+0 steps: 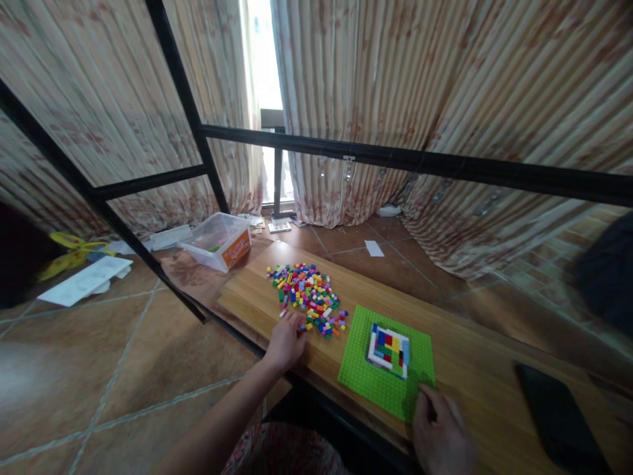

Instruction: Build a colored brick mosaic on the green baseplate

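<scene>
A loose heap of small colourful toy bricks (309, 293) covers part of the wooden bench top. My left hand (287, 340) is at the heap's near edge, its fingers drawn together among the bricks; what they pinch, if anything, is too small to make out. To the right lies a green studded baseplate (359, 376). On it sits a low square brick build (389, 351), with a mostly white and blue border around a multicoloured inside. My right hand (442, 425) is closed at the baseplate's near right corner, its fingers curled against the edge.
A black phone (561, 415) lies at the bench's right end. Beyond the left end stands a clear plastic box (217, 241) with an orange label. A black metal frame (346, 153) crosses in front of curtains. Papers (86, 280) are scattered on the tiled floor.
</scene>
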{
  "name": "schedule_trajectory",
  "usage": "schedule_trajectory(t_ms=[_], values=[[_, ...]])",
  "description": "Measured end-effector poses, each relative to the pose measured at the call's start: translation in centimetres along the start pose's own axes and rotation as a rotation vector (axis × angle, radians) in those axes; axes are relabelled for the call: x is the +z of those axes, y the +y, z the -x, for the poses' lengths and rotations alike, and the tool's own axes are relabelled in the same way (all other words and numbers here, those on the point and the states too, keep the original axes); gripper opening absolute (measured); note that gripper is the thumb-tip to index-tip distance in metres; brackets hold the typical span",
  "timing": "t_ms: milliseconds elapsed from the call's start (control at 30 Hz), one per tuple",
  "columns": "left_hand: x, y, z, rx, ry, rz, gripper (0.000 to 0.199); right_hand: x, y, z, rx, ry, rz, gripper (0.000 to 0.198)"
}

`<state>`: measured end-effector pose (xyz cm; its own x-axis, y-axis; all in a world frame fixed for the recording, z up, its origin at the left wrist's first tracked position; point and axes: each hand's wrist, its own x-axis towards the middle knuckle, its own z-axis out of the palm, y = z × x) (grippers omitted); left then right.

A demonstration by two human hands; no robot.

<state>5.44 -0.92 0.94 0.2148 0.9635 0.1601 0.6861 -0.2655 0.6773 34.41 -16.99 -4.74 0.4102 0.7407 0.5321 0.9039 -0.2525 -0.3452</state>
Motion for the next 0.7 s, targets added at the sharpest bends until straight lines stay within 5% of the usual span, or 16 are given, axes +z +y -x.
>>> schedule_trajectory(t_ms=[333,700], values=[[1.9,2.1,-1.0,0.106,-0.047,0.019,0.034,-0.1,-0.2,-0.1,-0.022,-0.002,-0.037,0.048],[2.1,1.5,-1.9,0.139,-0.045,0.075,0.014,-0.1,-0.8,-0.1,0.027,0.003,-0.087,0.044]])
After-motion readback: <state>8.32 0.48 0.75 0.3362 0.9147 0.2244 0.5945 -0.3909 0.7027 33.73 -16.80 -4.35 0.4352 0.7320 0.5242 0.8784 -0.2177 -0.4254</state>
